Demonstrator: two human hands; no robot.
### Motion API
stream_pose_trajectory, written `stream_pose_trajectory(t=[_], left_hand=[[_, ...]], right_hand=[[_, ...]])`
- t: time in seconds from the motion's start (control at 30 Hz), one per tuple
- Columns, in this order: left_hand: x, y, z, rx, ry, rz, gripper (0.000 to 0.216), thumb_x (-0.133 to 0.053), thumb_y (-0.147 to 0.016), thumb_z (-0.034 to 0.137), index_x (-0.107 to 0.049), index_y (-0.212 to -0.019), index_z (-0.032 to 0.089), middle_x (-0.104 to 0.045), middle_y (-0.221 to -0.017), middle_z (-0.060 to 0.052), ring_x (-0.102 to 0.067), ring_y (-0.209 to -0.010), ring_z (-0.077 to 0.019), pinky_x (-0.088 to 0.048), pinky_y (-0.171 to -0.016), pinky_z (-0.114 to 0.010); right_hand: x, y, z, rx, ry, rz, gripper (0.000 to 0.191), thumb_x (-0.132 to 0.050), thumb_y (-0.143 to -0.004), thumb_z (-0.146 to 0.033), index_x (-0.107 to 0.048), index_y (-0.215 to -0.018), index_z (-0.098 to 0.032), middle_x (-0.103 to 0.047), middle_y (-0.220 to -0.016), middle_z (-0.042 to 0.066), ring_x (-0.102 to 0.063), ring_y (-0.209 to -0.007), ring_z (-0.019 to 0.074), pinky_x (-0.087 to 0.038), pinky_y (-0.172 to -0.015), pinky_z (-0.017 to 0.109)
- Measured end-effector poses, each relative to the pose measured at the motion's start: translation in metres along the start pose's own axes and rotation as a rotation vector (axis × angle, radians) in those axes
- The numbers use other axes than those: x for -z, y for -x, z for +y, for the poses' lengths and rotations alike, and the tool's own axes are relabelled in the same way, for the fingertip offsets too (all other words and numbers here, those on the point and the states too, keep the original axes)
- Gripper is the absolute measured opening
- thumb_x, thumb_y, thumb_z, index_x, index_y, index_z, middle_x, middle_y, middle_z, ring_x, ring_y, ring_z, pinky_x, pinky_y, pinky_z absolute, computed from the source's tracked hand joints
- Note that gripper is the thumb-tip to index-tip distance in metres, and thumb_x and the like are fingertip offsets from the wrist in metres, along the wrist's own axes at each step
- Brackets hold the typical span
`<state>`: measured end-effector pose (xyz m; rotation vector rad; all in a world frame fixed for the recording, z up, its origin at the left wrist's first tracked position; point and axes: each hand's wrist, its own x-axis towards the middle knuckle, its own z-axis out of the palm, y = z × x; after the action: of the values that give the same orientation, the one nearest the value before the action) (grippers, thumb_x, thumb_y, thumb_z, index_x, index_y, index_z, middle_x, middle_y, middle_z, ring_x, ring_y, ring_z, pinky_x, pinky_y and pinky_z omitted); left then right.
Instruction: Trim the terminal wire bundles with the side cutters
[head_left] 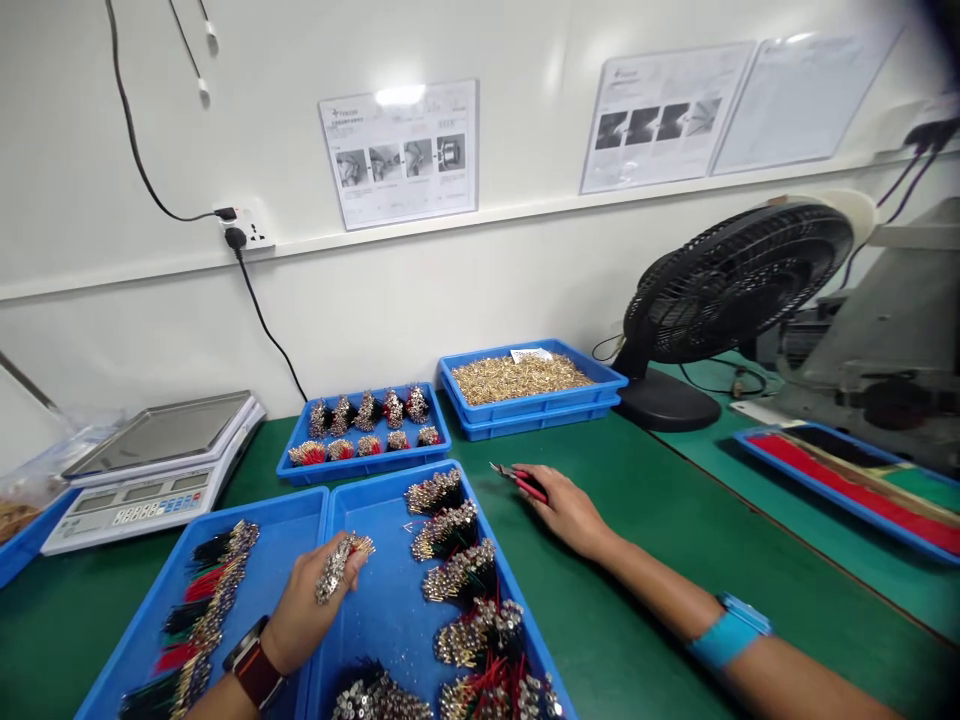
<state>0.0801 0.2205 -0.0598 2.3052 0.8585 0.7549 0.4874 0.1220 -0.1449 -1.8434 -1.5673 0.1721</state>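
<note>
My left hand [311,595] is closed around a bundle of terminal-ended wires [341,565], held over the blue tray [382,600]. Silver ring ends and gold tips stick out of the fist; the wires themselves are mostly hidden by the palm. On the green tabletop to the right, my right hand [562,512] has its fingers wrapped over small red-handled pliers [525,482], jaws pointing left. Bunches of similar wires [457,575] line the right side of the tray beneath my left hand. More bunches with black, red and green wires [202,590] fill part of the left tray [281,530].
Behind stand a tray of bundled wires [364,468] and stacked trays of loose gold terminals [525,378]. A digital scale [161,460] is at left. At right are a black fan [739,280], a tray of coloured wires [855,485] and a machine [892,340].
</note>
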Motion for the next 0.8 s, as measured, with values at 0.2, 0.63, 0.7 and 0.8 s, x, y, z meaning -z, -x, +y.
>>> stream_pose_trajectory(t=[0.2, 0.63, 0.7, 0.8], left_hand=[[-0.005, -0.003, -0.007, 0.020, -0.003, 0.002, 0.041, -0.051, -0.099, 0.053, -0.071, -0.082, 0.022, -0.070, -0.062, 0.000, -0.070, -0.062, -0.0209, -0.056, -0.079, -0.033], [-0.007, -0.002, -0.012, -0.025, -0.050, 0.031, 0.044, -0.052, -0.098, 0.059, -0.073, -0.080, 0.025, -0.072, -0.062, -0.002, -0.070, -0.061, -0.0214, -0.059, -0.070, -0.029], [-0.008, -0.002, -0.013, -0.030, -0.054, 0.044, 0.043, -0.053, -0.097, 0.060, -0.075, -0.086, 0.025, -0.073, -0.063, -0.002, -0.071, -0.062, -0.0223, -0.059, -0.071, -0.030], [-0.008, -0.001, -0.013, -0.033, -0.038, 0.027, 0.043, -0.052, -0.098, 0.060, -0.075, -0.088, 0.025, -0.074, -0.065, -0.002, -0.070, -0.060, -0.0216, -0.058, -0.066, -0.029]], right_hand=[[-0.016, -0.045, -0.021, -0.110, -0.050, -0.022, 0.033, -0.060, -0.102, -0.041, -0.062, -0.123, -0.016, -0.067, -0.113, 0.007, -0.067, -0.092, 0.0190, -0.059, -0.082, 0.038], [-0.034, -0.114, -0.091, -0.091, 0.215, -0.139, 0.034, -0.063, -0.100, -0.041, -0.062, -0.125, -0.017, -0.065, -0.122, 0.009, -0.066, -0.103, 0.0220, -0.057, -0.089, 0.043], [-0.034, -0.114, -0.093, -0.097, 0.252, -0.136, 0.035, -0.062, -0.100, -0.041, -0.062, -0.125, -0.017, -0.064, -0.123, 0.009, -0.065, -0.104, 0.0223, -0.057, -0.090, 0.044], [-0.036, -0.117, -0.094, -0.098, 0.287, -0.134, 0.035, -0.063, -0.100, -0.041, -0.061, -0.126, -0.017, -0.064, -0.123, 0.009, -0.065, -0.105, 0.0227, -0.056, -0.091, 0.044]])
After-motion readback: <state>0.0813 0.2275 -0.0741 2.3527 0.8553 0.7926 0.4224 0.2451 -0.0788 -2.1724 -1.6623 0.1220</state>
